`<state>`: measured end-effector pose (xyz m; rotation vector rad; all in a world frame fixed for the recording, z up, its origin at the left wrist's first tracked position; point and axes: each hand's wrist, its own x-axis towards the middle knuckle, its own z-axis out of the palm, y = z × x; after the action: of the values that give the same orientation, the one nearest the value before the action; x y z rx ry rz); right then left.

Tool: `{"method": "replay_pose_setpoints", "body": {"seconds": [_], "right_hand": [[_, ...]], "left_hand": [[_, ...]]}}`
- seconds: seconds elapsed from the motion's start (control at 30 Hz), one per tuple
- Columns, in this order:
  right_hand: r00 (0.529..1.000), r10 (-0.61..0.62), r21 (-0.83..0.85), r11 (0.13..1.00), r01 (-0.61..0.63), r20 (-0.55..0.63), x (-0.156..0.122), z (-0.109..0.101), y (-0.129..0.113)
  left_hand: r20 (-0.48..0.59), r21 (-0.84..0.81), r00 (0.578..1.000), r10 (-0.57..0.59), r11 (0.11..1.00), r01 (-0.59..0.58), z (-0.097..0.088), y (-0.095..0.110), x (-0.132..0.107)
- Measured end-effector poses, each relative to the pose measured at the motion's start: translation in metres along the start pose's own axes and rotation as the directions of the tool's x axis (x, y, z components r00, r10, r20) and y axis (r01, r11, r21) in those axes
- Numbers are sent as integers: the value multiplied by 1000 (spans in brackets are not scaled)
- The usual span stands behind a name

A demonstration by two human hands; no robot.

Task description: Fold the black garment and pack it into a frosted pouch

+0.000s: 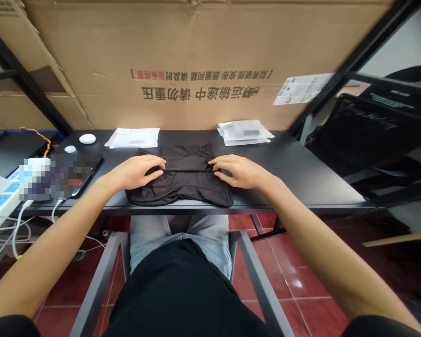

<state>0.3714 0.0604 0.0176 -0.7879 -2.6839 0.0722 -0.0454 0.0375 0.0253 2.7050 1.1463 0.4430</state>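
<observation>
A black piece of cloth (182,187), smooth and stretchy-looking, lies folded and a little wrinkled near the front edge of the dark table. Across its middle runs a straight fold line. My left hand (140,171) rests on the cloth's left side, fingers stretched toward the centre and thumb apart from them. Mirroring it on the right side, my right hand (233,171) touches the cloth with extended fingers and a separate thumb. Dark cloth shows in the gap between thumb and fingers of both hands. What lies beneath my palms is hidden.
Two white flat packets, left (136,138) and right (246,132), lie at the back against a large cardboard sheet (196,51). A white power strip (7,196) with cables, a phone-like device (87,175) and a white oval object (87,139) are on the left.
</observation>
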Motion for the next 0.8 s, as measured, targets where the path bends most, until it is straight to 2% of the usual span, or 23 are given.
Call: {"method": "replay_pose_setpoints", "body": {"seconds": [0.1,0.23,0.33,0.47,0.6,0.8], "right_hand": [[1000,18,63,998,-17,-18,-15,-12,-16],[998,22,143,989,-29,50,-37,-23,-37],[996,11,145,989,-25,92,-49,-23,-47],[997,-22,98,995,15,77,-55,-17,-55],[997,-52,56,997,49,56,-55,-13,-60],[994,109,97,990,-107,-14,-55,-11,-59]], "left_hand": [[-30,-56,999,16,998,-18,-6,7,-22],[20,-55,1000,-13,998,14,-7,13,-54],[46,-30,998,-45,998,47,-5,16,-69],[72,-37,994,-84,996,87,-5,21,-78],[70,-60,995,-66,996,70,-6,20,-83],[30,-57,999,-43,997,44,-6,15,-91]]}}
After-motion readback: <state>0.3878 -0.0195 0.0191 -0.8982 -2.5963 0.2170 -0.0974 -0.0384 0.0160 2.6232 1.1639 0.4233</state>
